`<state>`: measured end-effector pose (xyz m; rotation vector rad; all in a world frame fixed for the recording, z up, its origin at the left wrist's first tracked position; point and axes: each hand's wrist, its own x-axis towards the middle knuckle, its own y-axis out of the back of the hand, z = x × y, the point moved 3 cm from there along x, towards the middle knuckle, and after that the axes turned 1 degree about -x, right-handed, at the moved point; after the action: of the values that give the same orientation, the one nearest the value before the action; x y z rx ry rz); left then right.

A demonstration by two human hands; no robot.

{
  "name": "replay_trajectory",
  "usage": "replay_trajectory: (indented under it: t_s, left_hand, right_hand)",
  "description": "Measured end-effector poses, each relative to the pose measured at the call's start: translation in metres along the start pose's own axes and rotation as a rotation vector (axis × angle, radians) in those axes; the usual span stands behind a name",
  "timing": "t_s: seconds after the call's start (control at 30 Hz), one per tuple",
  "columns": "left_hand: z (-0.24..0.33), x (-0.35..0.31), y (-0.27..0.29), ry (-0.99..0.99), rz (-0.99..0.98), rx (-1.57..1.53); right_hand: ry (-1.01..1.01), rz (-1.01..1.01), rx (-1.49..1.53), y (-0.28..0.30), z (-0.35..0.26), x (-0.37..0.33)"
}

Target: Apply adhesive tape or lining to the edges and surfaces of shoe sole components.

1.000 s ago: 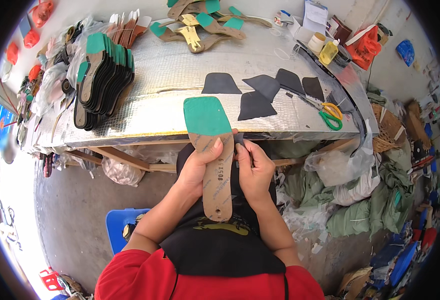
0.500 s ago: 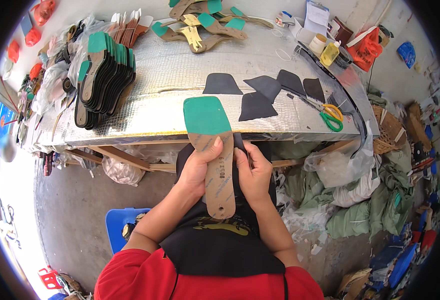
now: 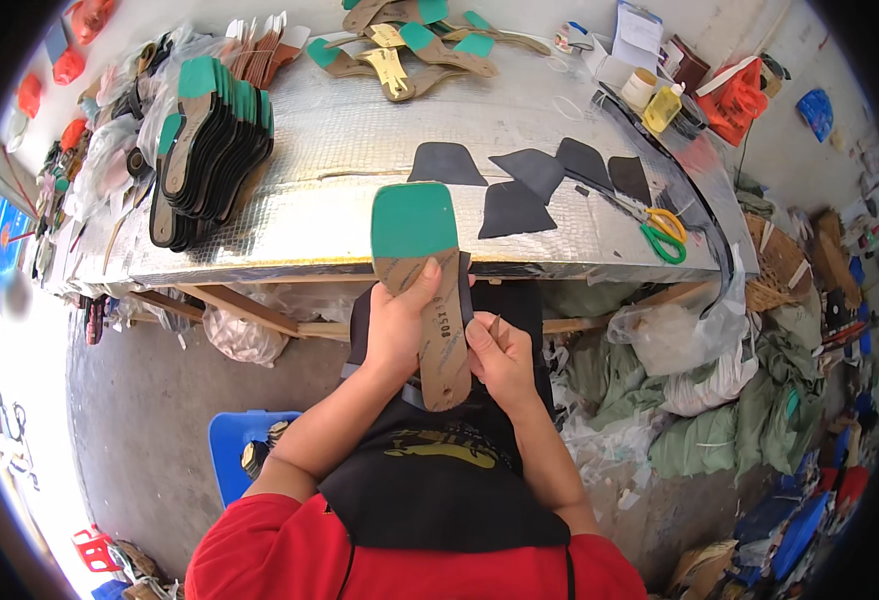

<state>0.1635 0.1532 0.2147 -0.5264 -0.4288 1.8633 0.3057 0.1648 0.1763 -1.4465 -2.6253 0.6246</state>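
A brown shoe insole board (image 3: 448, 350) with a green end is held over my lap, its green part pointing at the table. My left hand (image 3: 400, 315) grips it from the left, the thumb flat on its face and the fingers hidden underneath. Black material (image 3: 465, 285) shows along the board's right edge. My right hand (image 3: 501, 360) is closed in a pinch on that material at the edge, lower down. A small pointed brownish thing (image 3: 497, 328) sticks up by its fingers; I cannot tell what it is.
Several black cut pieces (image 3: 517, 210) lie on the silver-covered table (image 3: 310, 225), beside scissors (image 3: 665, 230) with green and yellow handles. A stack of green-ended insoles (image 3: 215, 150) stands at left; more insoles (image 3: 420, 80) lie at the back. A blue bin (image 3: 228, 455) is on the floor.
The insole board has moved slightly up and turned a little. My right hand has slid down along its right edge, toward me.
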Motion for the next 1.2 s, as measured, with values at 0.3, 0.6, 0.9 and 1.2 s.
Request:
replay_trajectory:
  t_s: [0.3,0.6,0.9,1.2]
  left_hand:
    - [-0.019,-0.014,0.003,0.205,-0.195,0.113]
    - [-0.01,0.0,0.016,0.074,-0.087,0.077]
    - [-0.019,-0.021,0.0,0.368,-0.194,0.039]
    - [-0.025,-0.028,0.004,0.212,-0.365,0.316]
  right_hand:
    - [0.215,0.129,-0.224,0.003,-0.006,0.008]
    - [0.5,0.043,-1.213,-0.002,0.003,-0.024]
    - [0.252,0.052,-0.387,0.006,-0.055,0.022]
    - [-0.029,-0.037,-0.064,0.005,-0.027,0.019]
